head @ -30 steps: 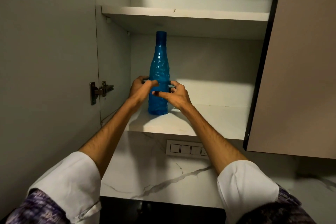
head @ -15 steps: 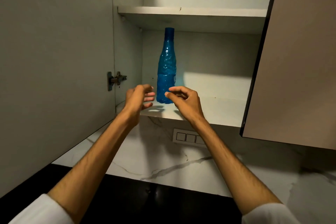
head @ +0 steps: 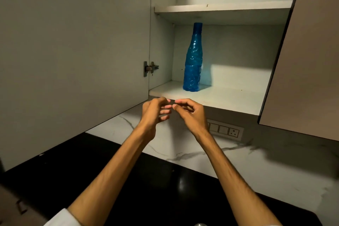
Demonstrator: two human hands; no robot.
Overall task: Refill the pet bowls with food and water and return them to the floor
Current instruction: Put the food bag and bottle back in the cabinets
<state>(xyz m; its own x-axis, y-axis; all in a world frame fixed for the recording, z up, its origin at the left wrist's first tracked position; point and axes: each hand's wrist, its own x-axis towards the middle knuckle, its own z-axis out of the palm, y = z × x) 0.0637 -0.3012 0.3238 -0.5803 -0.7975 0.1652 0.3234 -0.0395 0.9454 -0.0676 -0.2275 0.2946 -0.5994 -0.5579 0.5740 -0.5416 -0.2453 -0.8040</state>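
A tall blue plastic bottle (head: 192,60) stands upright on the lower shelf (head: 220,99) of an open wall cabinet, nothing touching it. My left hand (head: 155,113) and my right hand (head: 189,113) hang side by side just below the shelf's front edge, fingertips nearly meeting. Both have loosely curled fingers and hold nothing. No pet bowls are in view.
The left cabinet door (head: 73,51) is swung open beside my left arm, and the right door (head: 310,51) stands open at the right. An upper shelf (head: 220,8) is above the bottle. Below are a marble backsplash with a switch panel (head: 225,130) and a black counter (head: 146,189).
Both hands let go of the bottle and drew back and down, away from the shelf. The bottle stays standing where it was set.
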